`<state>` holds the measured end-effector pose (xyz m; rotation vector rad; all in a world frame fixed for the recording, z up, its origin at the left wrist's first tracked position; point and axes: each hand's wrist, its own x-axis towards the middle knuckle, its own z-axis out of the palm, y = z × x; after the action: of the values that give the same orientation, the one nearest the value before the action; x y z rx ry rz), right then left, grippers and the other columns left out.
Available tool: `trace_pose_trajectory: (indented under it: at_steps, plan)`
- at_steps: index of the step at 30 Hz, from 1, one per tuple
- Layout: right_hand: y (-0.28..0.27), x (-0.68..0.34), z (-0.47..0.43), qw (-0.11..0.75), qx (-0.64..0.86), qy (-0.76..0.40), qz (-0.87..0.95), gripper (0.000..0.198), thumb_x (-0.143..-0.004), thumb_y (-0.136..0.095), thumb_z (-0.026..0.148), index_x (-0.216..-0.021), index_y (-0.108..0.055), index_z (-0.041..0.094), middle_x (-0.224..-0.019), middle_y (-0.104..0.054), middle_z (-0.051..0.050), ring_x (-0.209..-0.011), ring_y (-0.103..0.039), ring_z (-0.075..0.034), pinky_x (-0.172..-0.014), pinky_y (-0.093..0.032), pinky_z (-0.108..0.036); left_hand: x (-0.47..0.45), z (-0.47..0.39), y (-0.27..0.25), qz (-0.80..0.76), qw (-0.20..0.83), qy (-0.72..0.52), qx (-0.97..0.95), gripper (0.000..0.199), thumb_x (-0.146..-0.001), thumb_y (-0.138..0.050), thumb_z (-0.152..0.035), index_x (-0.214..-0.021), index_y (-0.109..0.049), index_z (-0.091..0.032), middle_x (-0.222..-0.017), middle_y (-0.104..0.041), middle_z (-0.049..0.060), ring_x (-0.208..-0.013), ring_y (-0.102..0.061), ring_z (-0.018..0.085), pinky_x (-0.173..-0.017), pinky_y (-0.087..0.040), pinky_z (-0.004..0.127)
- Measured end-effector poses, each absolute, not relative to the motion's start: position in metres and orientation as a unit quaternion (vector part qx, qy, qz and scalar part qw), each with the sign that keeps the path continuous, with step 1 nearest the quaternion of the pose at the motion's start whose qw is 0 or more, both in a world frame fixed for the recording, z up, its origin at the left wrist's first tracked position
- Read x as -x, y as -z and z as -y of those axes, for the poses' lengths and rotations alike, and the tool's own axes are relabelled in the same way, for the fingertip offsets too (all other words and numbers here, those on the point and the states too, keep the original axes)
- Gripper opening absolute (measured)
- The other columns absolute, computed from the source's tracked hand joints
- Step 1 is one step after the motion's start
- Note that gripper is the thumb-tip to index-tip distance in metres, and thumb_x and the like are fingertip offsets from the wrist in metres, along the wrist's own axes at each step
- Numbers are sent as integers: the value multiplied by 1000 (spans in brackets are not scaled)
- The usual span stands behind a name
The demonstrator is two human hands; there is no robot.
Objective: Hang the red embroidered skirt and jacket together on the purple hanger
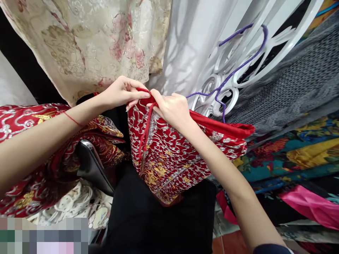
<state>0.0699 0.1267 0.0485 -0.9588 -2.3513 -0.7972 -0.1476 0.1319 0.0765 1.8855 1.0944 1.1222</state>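
Observation:
A red garment (169,151) with silver and gold embroidery hangs from my two hands in the middle of the view. My left hand (123,92) pinches its top corner, thumb and fingers closed on the red edge. Right beside it, my right hand (171,108) is closed around the same red band (225,127) along the garment's top. A thin red cord (146,130) trails down the front from under the right fingers. Just behind the band is a purple wire hanger (224,83); whether it is attached to the garment is hidden.
More red embroidered cloth (23,123) lies at left, with a black glossy item (94,165) on it. Cream floral fabric (106,38) hangs ahead. White scrolled metalwork (278,67) stands at right, near grey knit cloth (291,70) and teal floral fabric (291,151).

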Motion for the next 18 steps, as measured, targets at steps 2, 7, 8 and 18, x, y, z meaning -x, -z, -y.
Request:
trace_pose_trajectory:
  at_steps: [2, 7, 8, 18]
  plan:
    - [-48, -71, -126, 235, 350, 288, 860, 37, -109, -29, 31, -129, -54, 12, -78, -71, -6, -72, -59, -16, -72, -33, -30, 147, -134, -79, -411, 358, -405, -734, 17, -76, -79, -26, -87, -73, -15, -54, -58, -1, -58, -66, 16, -55, -54, 24]
    - [-45, -70, -126, 229, 353, 282, 862, 34, -106, -28, 20, -126, -55, 14, -79, -70, -4, -70, -56, -15, -75, -33, -31, 130, -110, -78, -463, 359, -424, -691, 42, -77, -78, -20, -115, -62, -15, -74, -65, 1, -78, -72, 21, -75, -59, 34]
    - [-44, -70, -125, 228, 355, 279, 863, 34, -106, -28, 20, -125, -56, 14, -79, -70, -5, -70, -56, -15, -76, -33, -32, 123, -99, -73, -473, 345, -431, -687, 49, -77, -76, -19, -122, -57, -15, -77, -65, 1, -81, -72, 22, -79, -59, 36]
    - [-32, -79, -114, 296, 332, 282, 850, 34, -101, -32, 20, -112, -63, 11, -70, -67, -4, -64, -51, -16, -73, -32, -33, 43, -25, 77, -526, 190, -625, -545, 28, -95, -53, -35, -118, -48, -20, -113, -62, 12, -106, -64, 21, -98, -50, 37]
